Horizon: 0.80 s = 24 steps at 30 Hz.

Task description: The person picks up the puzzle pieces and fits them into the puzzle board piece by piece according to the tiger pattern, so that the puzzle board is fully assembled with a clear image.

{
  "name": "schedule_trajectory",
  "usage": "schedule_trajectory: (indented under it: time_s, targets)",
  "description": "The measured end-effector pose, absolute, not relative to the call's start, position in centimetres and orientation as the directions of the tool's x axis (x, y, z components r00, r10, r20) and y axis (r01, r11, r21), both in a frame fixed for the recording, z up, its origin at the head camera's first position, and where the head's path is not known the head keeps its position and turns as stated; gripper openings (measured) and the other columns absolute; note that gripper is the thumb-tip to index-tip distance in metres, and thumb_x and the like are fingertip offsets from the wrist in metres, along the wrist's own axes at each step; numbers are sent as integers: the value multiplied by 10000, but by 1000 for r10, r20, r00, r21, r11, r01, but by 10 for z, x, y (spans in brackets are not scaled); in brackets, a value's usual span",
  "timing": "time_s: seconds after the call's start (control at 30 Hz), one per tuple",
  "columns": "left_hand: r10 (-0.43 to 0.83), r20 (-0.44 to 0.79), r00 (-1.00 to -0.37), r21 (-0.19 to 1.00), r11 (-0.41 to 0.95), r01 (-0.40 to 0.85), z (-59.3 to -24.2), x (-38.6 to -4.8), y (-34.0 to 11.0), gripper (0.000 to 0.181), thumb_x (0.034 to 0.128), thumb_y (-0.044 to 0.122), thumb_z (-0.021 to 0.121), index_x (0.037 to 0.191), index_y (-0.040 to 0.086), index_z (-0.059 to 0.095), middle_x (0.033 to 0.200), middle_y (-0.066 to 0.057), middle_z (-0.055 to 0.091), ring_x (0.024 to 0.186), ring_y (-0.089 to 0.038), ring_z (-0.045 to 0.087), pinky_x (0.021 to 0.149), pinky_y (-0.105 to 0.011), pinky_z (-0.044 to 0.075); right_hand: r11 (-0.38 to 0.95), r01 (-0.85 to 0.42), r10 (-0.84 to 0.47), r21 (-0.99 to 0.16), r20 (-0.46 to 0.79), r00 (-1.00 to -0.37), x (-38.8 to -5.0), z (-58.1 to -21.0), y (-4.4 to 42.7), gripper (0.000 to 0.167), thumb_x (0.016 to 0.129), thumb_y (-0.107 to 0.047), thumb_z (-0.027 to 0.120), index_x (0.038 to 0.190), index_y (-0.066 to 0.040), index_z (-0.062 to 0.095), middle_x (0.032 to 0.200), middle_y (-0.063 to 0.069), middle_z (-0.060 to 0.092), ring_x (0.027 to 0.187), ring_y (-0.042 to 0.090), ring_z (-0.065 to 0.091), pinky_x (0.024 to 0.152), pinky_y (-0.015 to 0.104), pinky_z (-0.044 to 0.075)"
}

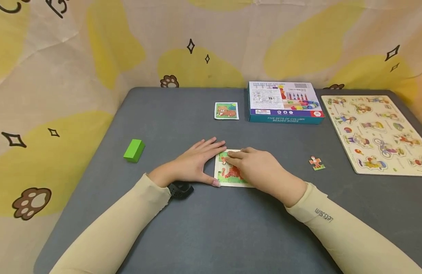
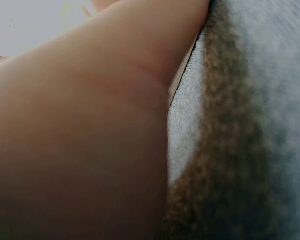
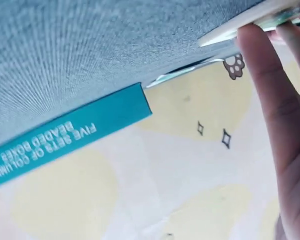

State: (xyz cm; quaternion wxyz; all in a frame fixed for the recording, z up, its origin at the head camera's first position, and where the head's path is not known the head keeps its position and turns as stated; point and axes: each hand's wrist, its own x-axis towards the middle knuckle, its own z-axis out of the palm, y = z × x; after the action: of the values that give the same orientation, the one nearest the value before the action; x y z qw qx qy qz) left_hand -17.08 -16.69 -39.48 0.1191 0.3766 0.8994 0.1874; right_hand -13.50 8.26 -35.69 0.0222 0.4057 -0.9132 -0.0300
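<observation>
A small jigsaw puzzle [image 1: 231,181] with a pale frame lies on the grey table, showing orange animal parts on green. My left hand [image 1: 194,161] is spread along its left side, thumb at the near corner and fingertips by the far one. Over the puzzle's right part rests my right hand [image 1: 260,167], its fingertips touching the picture near a puzzle piece [image 1: 224,160] at the upper left. That hand covers much of the puzzle. A loose jigsaw piece [image 1: 315,163], orange and green, lies to the right. Beyond the hands is a tiger picture card [image 1: 226,110].
A green block [image 1: 134,150] sits at left on the table [image 1: 204,228]. Behind the right hand stands a bead-set box [image 1: 285,102], its teal side [image 3: 75,132] showing in the right wrist view. A wooden figure puzzle board [image 1: 379,135] lies far right. A patterned cloth hangs behind.
</observation>
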Motion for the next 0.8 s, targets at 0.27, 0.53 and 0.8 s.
schedule_trajectory:
  time_s: [0.27, 0.53, 0.8]
  targets:
    - [724, -65, -687, 425, 643, 637, -394, -171, -166, 1100, 835, 657, 797, 1674, 166, 282, 1738, 15, 191, 1611, -200, 23, 1280, -468, 2, 674, -739, -737, 14, 82, -671, -137, -361, 86, 424, 962, -169, 759, 1382, -142, 707, 1424, 41, 647, 1225, 313, 626, 879, 451, 608]
    - [717, -88, -691, 428, 654, 624, -394, -169, -167, 1106, 836, 660, 794, 1676, 164, 273, 1742, 15, 177, 1611, -200, 18, 1280, -466, -6, 677, -710, -719, -195, 33, -694, -151, -346, 102, 376, 960, -139, 761, 1333, -131, 723, 1320, 71, 673, 1159, 297, 635, 968, 488, 556]
    - [725, -70, -685, 426, 643, 637, -398, -170, -162, 1115, 828, 659, 801, 1675, 162, 274, 1741, 26, 178, 1609, -179, 10, 1280, -456, -1, 877, -468, -479, -108, -129, -868, -163, -314, 179, 341, 880, -181, 865, 1185, -78, 752, 1082, 103, 719, 818, 245, 669, 708, 506, 581]
